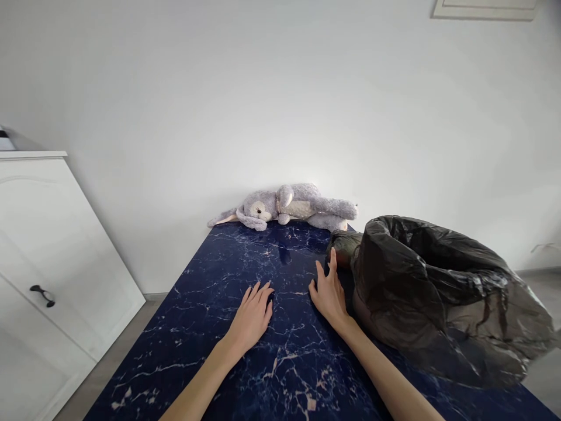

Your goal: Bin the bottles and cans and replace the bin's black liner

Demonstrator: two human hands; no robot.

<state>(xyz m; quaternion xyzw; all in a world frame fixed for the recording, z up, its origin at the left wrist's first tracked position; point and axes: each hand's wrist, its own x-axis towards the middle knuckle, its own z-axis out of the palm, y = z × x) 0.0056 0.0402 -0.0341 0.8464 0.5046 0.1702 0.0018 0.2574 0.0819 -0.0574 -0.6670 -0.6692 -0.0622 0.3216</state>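
My left hand [250,316] lies palm down on the dark blue marbled table [175,345], fingers slightly spread and holding nothing. To its right, my right hand [329,291] has its fingers apart, index finger stretched out toward the near end of a dark bundle [345,245]; whether it touches the bundle I cannot tell. A large black plastic bag [403,286] stands beside my right forearm with its mouth gaping upward. Its contents are hidden, though reddish shapes show faintly through the side.
A grey plush rabbit [298,206] lies on its side along the table's far edge, against the white wall [272,105]. On the left stands a white cabinet [56,234] with a black handle [42,296]. Grey floor shows on both sides.
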